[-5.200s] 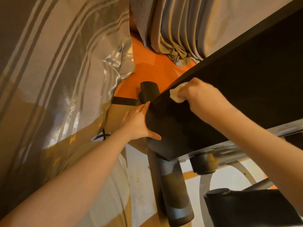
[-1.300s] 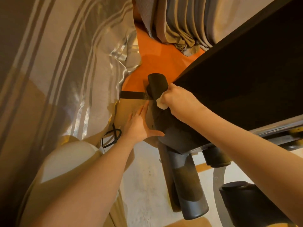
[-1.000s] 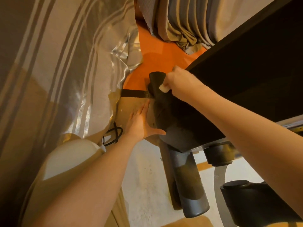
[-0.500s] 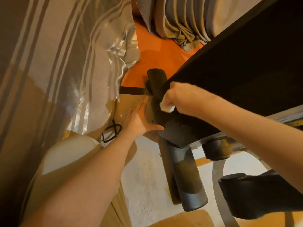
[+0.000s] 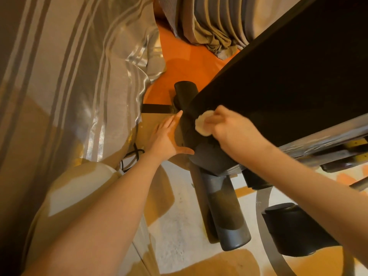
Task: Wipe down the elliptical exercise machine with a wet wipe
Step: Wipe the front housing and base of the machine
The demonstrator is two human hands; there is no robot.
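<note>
Wipe under right hand on housing

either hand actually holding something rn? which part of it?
Right hand grips the bunched wet wipe by its near side, the free end pressed on the black housing. Left hand holds nothing, flat against the housing's end.

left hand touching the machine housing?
Touching. Head view: left hand lies flat against the black housing, thumb under its edge, no gap.
</note>
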